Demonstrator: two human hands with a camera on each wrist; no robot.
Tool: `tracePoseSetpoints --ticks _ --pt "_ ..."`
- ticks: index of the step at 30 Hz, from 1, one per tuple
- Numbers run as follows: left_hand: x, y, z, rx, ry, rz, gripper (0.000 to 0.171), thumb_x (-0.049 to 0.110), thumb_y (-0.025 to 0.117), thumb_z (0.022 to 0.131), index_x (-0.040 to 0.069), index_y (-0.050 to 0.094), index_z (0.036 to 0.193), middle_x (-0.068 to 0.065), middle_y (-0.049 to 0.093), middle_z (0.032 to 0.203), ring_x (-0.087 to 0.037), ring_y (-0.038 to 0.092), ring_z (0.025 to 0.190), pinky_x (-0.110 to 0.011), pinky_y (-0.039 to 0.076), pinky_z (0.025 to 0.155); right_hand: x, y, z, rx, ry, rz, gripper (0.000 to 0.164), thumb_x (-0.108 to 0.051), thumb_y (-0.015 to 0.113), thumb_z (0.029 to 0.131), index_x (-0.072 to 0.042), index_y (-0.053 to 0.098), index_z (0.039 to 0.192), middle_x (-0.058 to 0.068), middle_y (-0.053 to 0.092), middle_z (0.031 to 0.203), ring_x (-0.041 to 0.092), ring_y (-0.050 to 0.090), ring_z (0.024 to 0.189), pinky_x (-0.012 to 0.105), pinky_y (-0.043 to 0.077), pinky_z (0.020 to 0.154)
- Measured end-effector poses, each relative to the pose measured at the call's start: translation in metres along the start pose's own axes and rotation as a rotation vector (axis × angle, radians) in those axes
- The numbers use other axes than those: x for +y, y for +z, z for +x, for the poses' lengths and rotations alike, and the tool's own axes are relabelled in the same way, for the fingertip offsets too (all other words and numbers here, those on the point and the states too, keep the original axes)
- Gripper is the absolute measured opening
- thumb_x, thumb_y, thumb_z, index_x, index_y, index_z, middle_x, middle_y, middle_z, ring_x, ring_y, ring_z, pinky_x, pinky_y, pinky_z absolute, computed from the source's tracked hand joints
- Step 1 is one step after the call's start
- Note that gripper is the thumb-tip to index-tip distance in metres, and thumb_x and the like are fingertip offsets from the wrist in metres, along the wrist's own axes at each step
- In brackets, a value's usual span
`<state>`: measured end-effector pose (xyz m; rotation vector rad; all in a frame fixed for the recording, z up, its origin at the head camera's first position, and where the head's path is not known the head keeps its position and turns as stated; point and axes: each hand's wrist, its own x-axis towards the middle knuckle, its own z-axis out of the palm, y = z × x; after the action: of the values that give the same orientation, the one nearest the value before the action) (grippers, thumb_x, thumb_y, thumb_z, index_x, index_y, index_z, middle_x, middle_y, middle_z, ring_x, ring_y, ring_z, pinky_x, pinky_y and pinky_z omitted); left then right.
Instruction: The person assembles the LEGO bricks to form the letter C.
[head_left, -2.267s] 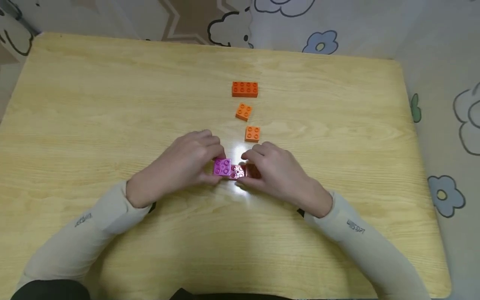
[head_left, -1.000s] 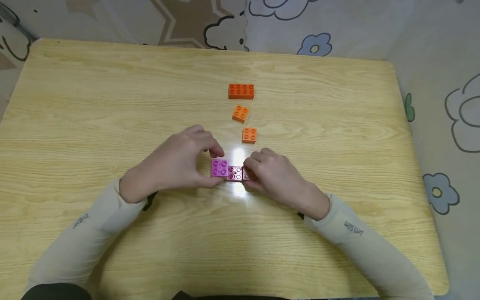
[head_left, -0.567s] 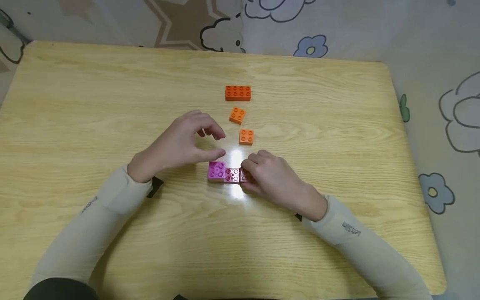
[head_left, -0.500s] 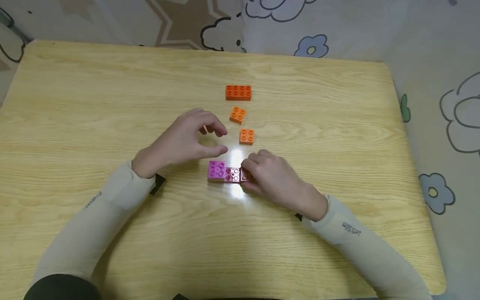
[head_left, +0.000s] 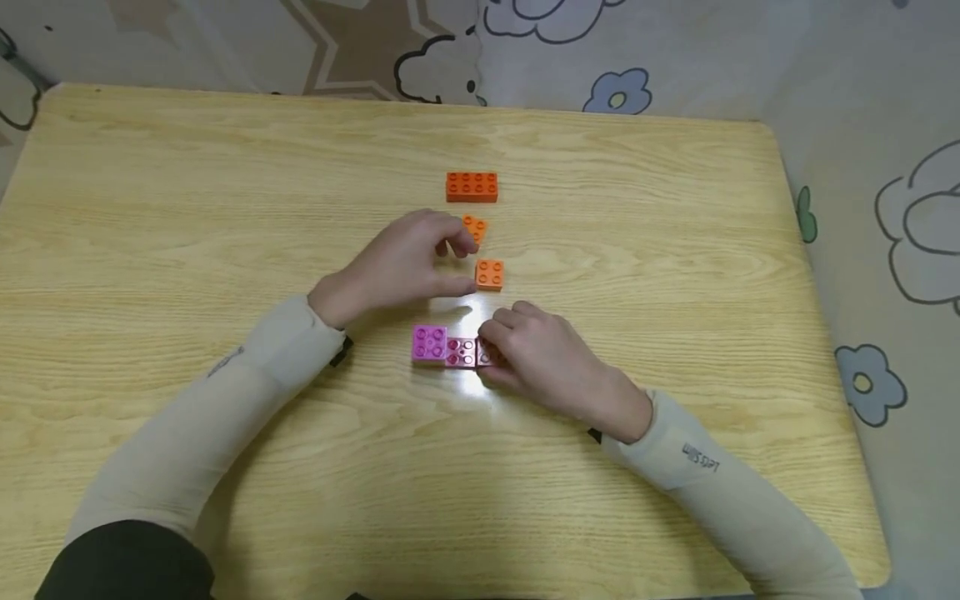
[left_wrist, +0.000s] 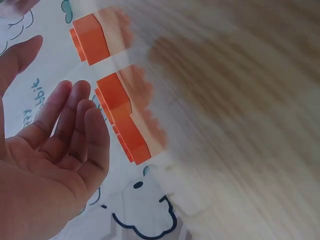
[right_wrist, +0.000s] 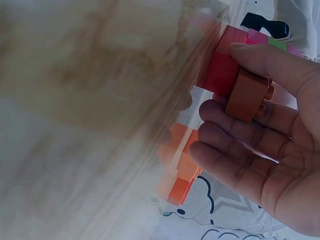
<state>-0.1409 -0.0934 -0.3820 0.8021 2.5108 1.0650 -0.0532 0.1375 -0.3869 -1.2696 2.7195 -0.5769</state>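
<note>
In the head view my left hand [head_left: 405, 258] is spread, thumb and fingers apart, just left of a square orange brick [head_left: 490, 274]. A second square orange brick [head_left: 476, 227] is partly hidden behind its fingers. My right hand [head_left: 547, 358] is curled at the right end of a low row of bricks. There, the right wrist view shows a brown brick [right_wrist: 247, 95] held between thumb and fingers, the thumb also on a red brick [right_wrist: 222, 72]. The row's dark pink studded brick [head_left: 461, 352] touches a taller magenta brick [head_left: 430, 342] on the left.
A long red-orange brick [head_left: 472, 187] lies farther back on the wooden table [head_left: 637, 250]. A green brick [right_wrist: 277, 44] shows in the row in the right wrist view. A cartoon-patterned covering [head_left: 675, 50] borders the table's back and right edges.
My left hand has let go of the magenta brick and moved back and right, beside the nearest square orange brick. My right hand's fingers have closed in; it stays at the row's right end.
</note>
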Motion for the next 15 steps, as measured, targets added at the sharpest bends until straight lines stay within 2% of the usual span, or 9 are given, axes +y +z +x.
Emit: tracePoseSetpoints --ticks 5,10,15 --pt "0.004 0.004 0.007 -0.033 -0.022 0.018 0.042 0.023 0.090 0.090 0.001 0.074 0.122 -0.010 0.074 0.116 -0.026 0.063 0.101 -0.041 0.051 0.093 0.000 0.001 -0.001 -0.002 0.003 0.000 0.026 -0.017 0.090 0.087 -0.008 0.066 0.089 -0.002 0.057 0.081 0.021 0.056 0.078 0.035 0.052 0.064" --pt "0.005 0.009 0.012 -0.068 -0.035 0.058 0.047 0.024 0.091 0.090 0.001 0.072 0.126 -0.010 0.073 0.120 -0.026 0.064 0.109 -0.041 0.050 0.100 0.000 0.002 -0.001 0.008 0.002 0.003 0.026 -0.016 0.089 0.086 -0.008 0.064 0.089 -0.002 0.056 0.080 0.022 0.055 0.077 0.035 0.051 0.062" --pt "0.006 0.013 0.015 -0.087 -0.053 0.075 0.043 0.021 0.090 0.091 0.002 0.072 0.125 -0.009 0.071 0.120 -0.025 0.064 0.112 -0.042 0.050 0.103 0.000 0.001 -0.001 0.010 0.004 0.002 0.025 -0.016 0.088 0.087 -0.007 0.065 0.090 -0.001 0.055 0.079 0.021 0.053 0.075 0.034 0.049 0.061"
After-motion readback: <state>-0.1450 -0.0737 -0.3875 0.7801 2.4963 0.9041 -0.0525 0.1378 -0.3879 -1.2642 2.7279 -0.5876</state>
